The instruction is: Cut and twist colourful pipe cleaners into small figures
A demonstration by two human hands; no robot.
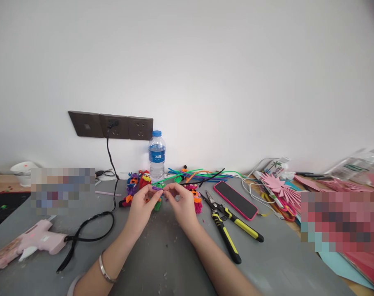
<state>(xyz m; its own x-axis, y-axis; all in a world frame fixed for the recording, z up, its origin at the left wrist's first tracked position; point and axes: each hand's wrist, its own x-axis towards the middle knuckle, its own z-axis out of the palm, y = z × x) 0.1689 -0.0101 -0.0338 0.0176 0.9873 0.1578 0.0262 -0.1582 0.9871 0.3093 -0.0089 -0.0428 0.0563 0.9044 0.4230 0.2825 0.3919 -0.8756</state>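
On the grey tabletop (pixel 261 263), in the head view, we have our left hand (pixel 142 203) and our right hand (pixel 183 203) drawn together, fingertips pinching a small purple piece (pixel 157 188). Holding it from both sides probably lets us steady it while working its ends. Just behind it, near the wall (pixel 224 82), we keep the bundled stems (pixel 218 177), likely grouped for easy picking. The fuzzy figures, among them a red one (pixel 144 179) and a pink one (pixel 197 197), sit close by, perhaps to compare against. The pliers (pixel 226 238) lie with handles spread towards us, handy for our right hand. Our glue gun (pixel 42 238) lies well to the left, probably so its black cord (pixel 108 146) leaves our forearms free. The bottle (pixel 157 155) stands upright near the wall, seemingly out of our way.

Our fingers cover much of the purple piece, so we cannot tell its full shape, and they partly hide a green figure (pixel 158 204) beneath. Pixelated patches mask whatever lies at both sides, and the left edge cuts off the gun's end.
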